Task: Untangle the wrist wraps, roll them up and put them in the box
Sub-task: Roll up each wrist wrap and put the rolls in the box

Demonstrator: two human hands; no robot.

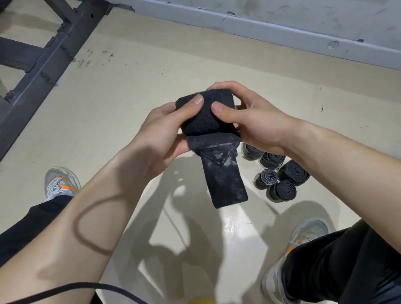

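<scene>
Both hands clamp one black wrist wrap [205,116] between them: left hand [164,134] and right hand [255,120], thumbs on the roll, tail hanging below. Finished rolls [279,178] lie under the right wrist. Slack thumbs could let it unwind.

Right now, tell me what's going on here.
A seated person is rolling up a black wrist wrap. The left hand and the right hand both grip the roll, with the thumbs pressed on top. The wrap's loose end hangs down, not yet rolled in. Several finished rolls lie together on the floor beneath the right forearm. No box is in view.
</scene>
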